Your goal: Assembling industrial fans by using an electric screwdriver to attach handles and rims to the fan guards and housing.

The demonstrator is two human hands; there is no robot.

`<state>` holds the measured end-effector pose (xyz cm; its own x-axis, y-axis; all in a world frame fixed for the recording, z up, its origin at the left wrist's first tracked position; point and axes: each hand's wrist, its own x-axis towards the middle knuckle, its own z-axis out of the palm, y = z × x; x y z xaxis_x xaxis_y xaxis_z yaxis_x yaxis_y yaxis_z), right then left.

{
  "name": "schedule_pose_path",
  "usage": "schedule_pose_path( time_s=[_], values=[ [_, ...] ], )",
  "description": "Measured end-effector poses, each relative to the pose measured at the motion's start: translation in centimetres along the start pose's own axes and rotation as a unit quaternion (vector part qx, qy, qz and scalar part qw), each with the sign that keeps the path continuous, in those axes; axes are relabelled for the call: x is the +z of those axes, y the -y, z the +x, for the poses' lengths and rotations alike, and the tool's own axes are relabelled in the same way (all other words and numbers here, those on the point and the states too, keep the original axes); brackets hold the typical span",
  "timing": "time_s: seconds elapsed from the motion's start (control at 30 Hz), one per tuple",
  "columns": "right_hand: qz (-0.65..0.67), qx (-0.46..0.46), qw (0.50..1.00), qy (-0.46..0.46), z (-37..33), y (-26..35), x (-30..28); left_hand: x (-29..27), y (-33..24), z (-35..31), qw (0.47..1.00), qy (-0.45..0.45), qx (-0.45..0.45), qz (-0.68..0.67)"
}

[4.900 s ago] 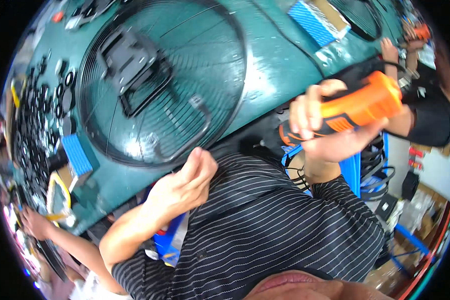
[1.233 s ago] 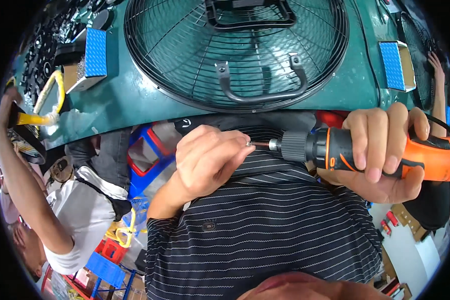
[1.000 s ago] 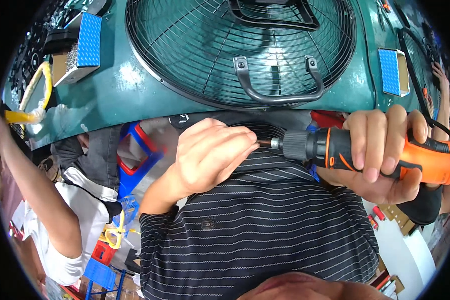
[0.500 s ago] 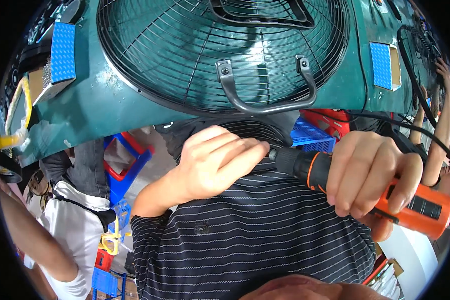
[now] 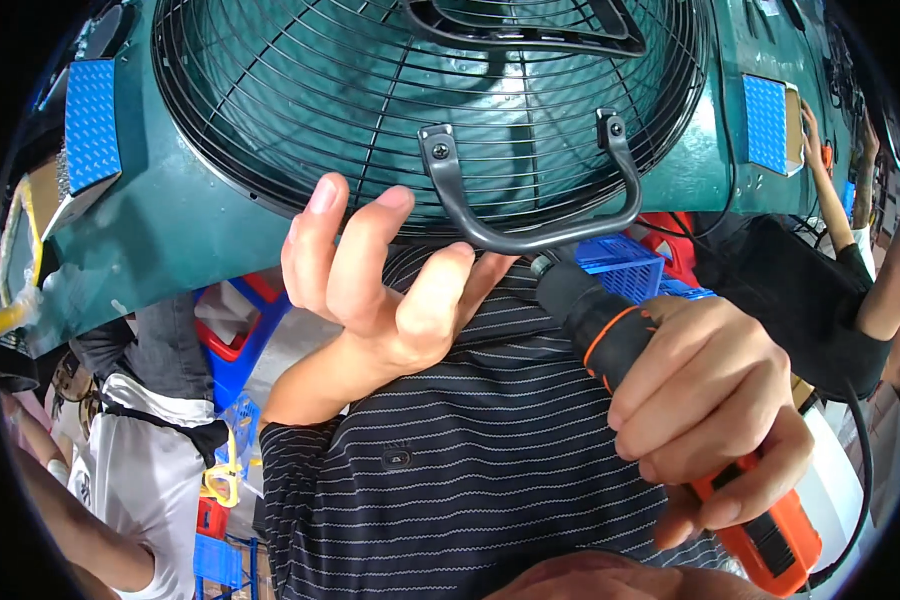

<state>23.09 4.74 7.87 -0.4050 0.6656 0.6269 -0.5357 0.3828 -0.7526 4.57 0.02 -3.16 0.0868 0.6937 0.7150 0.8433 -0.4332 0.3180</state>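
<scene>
My left hand (image 5: 375, 300) is held at the near rim of a round black wire fan grille (image 5: 390, 130). Its fingers are spread and curled upward, with nothing visible in them. The thumb points toward the nose of an orange-and-black power screwdriver (image 5: 595, 325), whose handle my right hand (image 5: 715, 390) grips. That tool slants up and left, its nose just below a curved black metal handle (image 5: 545, 240). A screw fastens each end of this handle to the grille. Whether the thumb touches the tool's nose, I cannot tell.
The grille rests on a green worktable (image 5: 170, 240). Blue-patterned open boxes stand at the left (image 5: 92, 125) and right (image 5: 767, 122). Under the table edge are a blue crate (image 5: 620, 265) and a blue-and-red stool (image 5: 245, 335). Other people work on both sides; a cable hangs at right.
My left fingers have opened from a pinch at the screwdriver's nose and lifted toward the grille. The screwdriver has tilted steeper, its rear end swinging down and left.
</scene>
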Motion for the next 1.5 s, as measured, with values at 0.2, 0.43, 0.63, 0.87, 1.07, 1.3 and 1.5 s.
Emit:
schedule_pose_path(
  time_s=[0.2,0.43,0.63,0.87,1.07,1.3,1.5],
  values=[
    [-0.024,0.062,0.998,-0.020,1.1,0.0,0.2,-0.1,0.6,0.1,0.999,0.005,-0.044,-0.028],
    [-0.033,0.126,0.991,0.032,2.3,-0.5,-0.4,-0.2,0.5,0.2,0.995,0.038,-0.084,-0.047],
    [-0.068,0.163,0.982,0.059,3.4,-0.7,0.2,-0.2,1.0,-0.1,0.993,0.053,-0.090,-0.050],
    [-0.107,0.184,0.976,0.051,3.5,-0.9,0.9,0.2,1.8,-0.9,0.990,0.045,-0.111,-0.074],
    [-0.125,0.161,0.979,0.034,3.2,-1.2,1.0,0.8,1.7,-1.0,0.989,0.027,-0.120,-0.087],
    [-0.074,0.150,0.983,0.071,3.2,-1.6,0.4,0.8,1.5,-0.6,0.987,0.002,-0.137,-0.079],
    [-0.052,0.125,0.988,0.078,3.4,-2.4,0.6,0.8,1.6,-0.7,0.987,-0.001,-0.139,-0.079]
  ],
)
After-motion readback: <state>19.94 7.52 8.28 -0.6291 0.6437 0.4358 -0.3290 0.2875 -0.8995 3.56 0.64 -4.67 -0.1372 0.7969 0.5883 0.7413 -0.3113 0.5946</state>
